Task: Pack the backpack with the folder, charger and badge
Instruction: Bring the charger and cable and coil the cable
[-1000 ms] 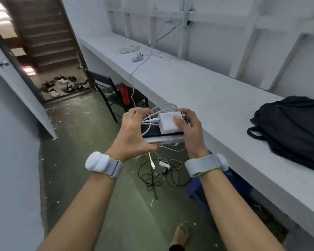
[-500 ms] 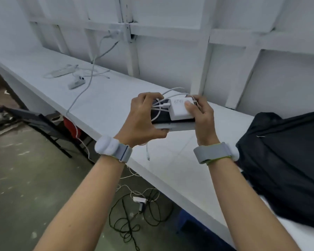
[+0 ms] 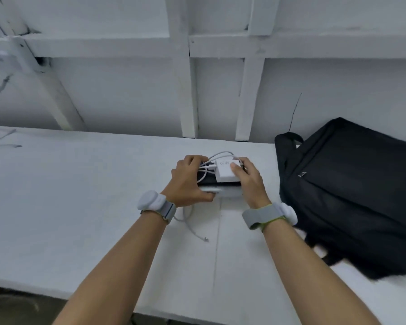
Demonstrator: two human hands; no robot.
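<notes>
A white charger block (image 3: 226,172) with looped white cables sits on top of a small stack made of a dark flat item (image 3: 208,181) over a white one. My left hand (image 3: 188,184) grips the stack's left end and my right hand (image 3: 249,181) grips its right end, the thumb pressing on the charger. The stack is low over or on the white counter (image 3: 80,195); I cannot tell which. A loose cable end (image 3: 198,234) trails on the counter below my left wrist. The black backpack (image 3: 352,195) lies flat just right of my right hand. No badge is recognisable.
The counter runs along a white wall with vertical and horizontal beams (image 3: 185,90). More white cables (image 3: 2,141) lie at the far left. The counter's front edge (image 3: 103,303) crosses the bottom of the view, with dark floor below it.
Both hands carried the stack from over the floor to above the counter and then down next to the backpack. The view turned to face the wall.
</notes>
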